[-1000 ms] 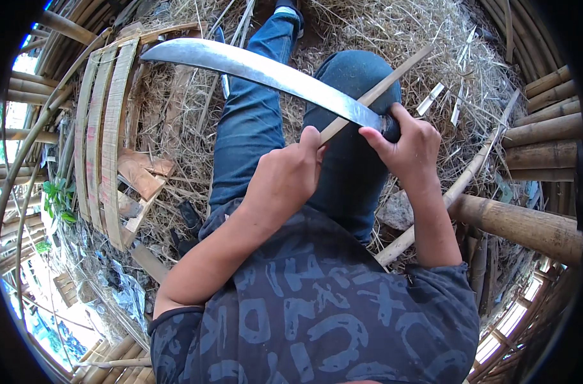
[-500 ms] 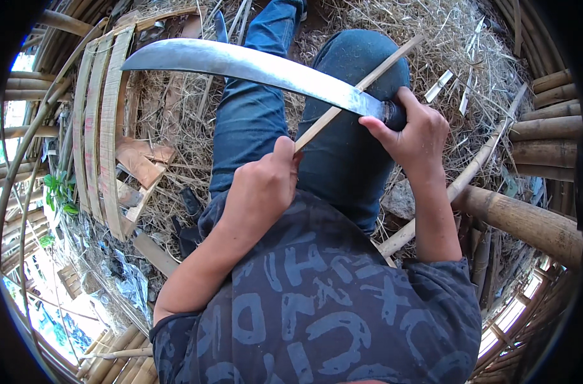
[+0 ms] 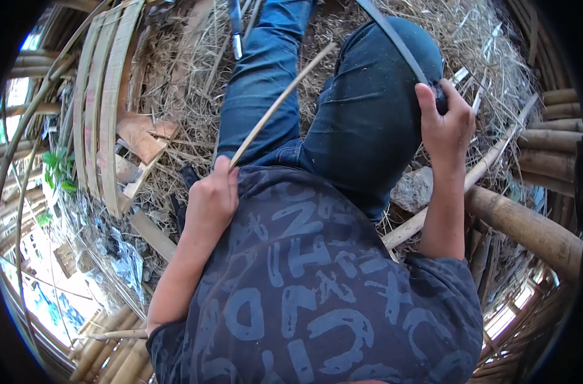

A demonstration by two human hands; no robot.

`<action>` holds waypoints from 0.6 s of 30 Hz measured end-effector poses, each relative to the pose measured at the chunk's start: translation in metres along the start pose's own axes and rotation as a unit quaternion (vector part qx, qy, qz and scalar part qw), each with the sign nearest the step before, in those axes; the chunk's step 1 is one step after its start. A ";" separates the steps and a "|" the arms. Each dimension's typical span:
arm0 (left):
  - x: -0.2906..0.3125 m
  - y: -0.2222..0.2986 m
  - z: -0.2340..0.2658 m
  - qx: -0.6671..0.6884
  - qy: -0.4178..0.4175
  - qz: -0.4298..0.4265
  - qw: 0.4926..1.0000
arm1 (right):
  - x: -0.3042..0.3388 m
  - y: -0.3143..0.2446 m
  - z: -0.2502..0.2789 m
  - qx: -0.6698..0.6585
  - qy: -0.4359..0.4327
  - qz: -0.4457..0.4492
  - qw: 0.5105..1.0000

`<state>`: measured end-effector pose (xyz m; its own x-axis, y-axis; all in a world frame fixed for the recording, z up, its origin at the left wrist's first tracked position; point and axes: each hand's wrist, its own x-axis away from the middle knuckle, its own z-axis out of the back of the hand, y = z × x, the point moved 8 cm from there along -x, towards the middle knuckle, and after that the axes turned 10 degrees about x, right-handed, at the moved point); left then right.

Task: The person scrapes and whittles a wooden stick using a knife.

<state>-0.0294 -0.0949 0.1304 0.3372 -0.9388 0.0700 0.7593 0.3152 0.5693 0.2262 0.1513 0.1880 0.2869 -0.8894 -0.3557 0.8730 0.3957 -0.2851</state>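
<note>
My left hand (image 3: 213, 195) is closed round the near end of a thin split bamboo strip (image 3: 280, 101), which slants up and to the right across my left leg. Beside my right knee, my right hand (image 3: 450, 121) grips the dark handle of a large machete (image 3: 400, 46). Its blade points up and away over the knee, seen almost edge-on, and its tip lies outside the picture. Strip and blade are apart. Another blade-like tool (image 3: 236, 35) with a pale end shows beside my left shin.
A slatted wooden pallet piece (image 3: 106, 109) and broken boards (image 3: 141, 137) lie at the left. Straw (image 3: 189, 77) covers the ground. A thick bamboo pole (image 3: 528, 224) juts in from the right, near a grey stone (image 3: 413, 190). Bamboo walls stand on both sides.
My left hand has drawn the strip down and left, away from the blade. My right hand has moved right, and the machete has swung from pointing left to pointing up and away.
</note>
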 end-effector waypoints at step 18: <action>-0.064 0.085 -0.027 0.185 -0.074 -0.074 0.977 | 0.000 -0.012 -0.007 0.002 -0.026 0.061 0.998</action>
<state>0.0284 -0.0040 0.1517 0.1337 -0.9887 0.0670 0.5305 0.1286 0.8379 0.2134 0.1484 0.1856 0.4120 -0.8453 -0.3402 0.8314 0.5015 -0.2393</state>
